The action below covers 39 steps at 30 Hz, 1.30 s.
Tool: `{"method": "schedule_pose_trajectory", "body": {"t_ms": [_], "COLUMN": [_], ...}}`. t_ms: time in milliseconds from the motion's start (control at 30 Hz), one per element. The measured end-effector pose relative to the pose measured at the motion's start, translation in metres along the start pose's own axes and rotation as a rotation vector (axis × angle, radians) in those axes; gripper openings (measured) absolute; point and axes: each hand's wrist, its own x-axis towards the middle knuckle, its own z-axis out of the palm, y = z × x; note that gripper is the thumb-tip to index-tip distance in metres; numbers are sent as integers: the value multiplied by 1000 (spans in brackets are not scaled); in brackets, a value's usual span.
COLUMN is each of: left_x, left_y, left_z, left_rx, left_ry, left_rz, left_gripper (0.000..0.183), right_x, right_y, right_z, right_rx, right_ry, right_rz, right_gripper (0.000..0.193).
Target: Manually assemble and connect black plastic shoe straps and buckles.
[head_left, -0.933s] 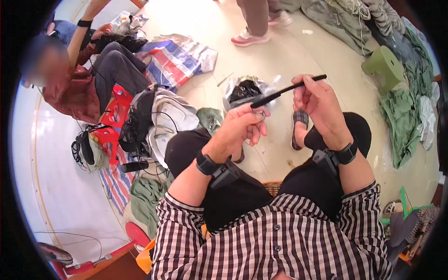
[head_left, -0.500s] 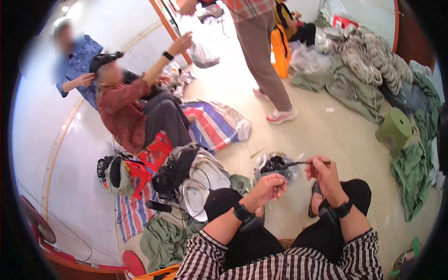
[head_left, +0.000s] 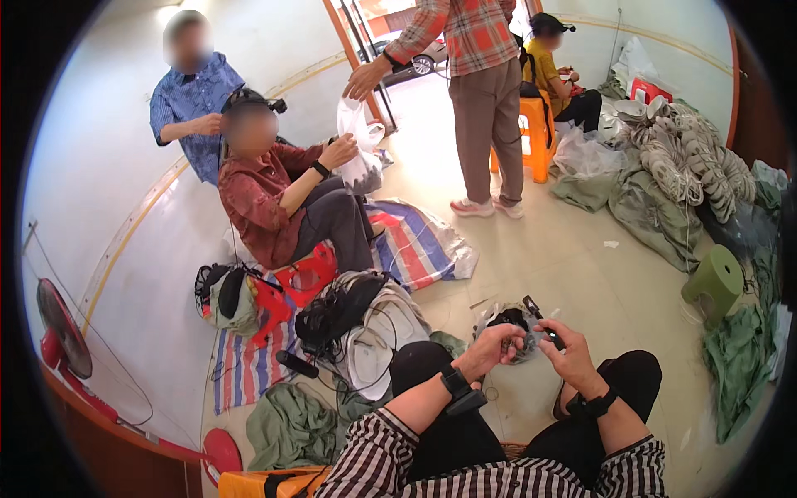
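Over my knees, my right hand [head_left: 566, 358] grips a slim black tool [head_left: 545, 324], its narrow end pointing up and away from me. Its exact kind is unclear. Close on the left, my left hand [head_left: 493, 349] is closed, fingertips pinched together; whatever is between them is too small to make out. The two hands are a short way apart. On the floor just beyond them is a clear plastic bag [head_left: 525, 354] with black pieces [head_left: 508, 317] in it, partly hidden by my hands.
At left, white sacking [head_left: 361, 349] and black cords lie on a striped sheet [head_left: 249, 373]. A seated person holds a white bag [head_left: 349, 124]; others stand or sit beyond. Rope coils [head_left: 672, 158], a green spool [head_left: 716, 282] and green cloth [head_left: 735, 373] line the right. A fan [head_left: 65, 328] stands left.
The black tool has turned from nearly level to pointing up and away. My hands are lower and closer together. The seated person's arm and white bag have come down; the standing person has shifted.
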Motion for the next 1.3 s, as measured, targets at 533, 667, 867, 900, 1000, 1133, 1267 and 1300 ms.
{"method": "schedule_pose_trajectory", "body": {"t_ms": [533, 667, 867, 900, 1000, 1133, 1267, 1300], "left_x": [-3, 1, -9, -8, -11, -14, -19, -19], "left_y": [7, 7, 17, 16, 16, 12, 10, 8], "left_z": [6, 2, 4, 6, 11, 14, 19, 21], "left_rx": [74, 103, 57, 53, 74, 37, 50, 69], "left_ry": [87, 145, 152, 147, 105, 22, -86, -102], "left_rz": [79, 90, 108, 92, 67, 7, -74, -88], "left_gripper": [24, 18, 11, 11, 13, 18, 18, 18], "right_x": [-7, -8, -4, -5, -4, -1, 1, 2], "right_y": [-13, -7, -3, 2, 2, 13, 13, 14], "right_z": [17, 16, 19, 18, 10, 0, -6, -7], "right_rx": [-251, -236, -189, -181, -49, 161, 347, 383], "right_ry": [-216, -258, -275, -219, -89, 29, 47, 45], "right_rz": [1, -8, -92, -86, 91, 285, 429, 477], "right_gripper": [45, 41, 38, 32, 27, 21, 21, 22]}}
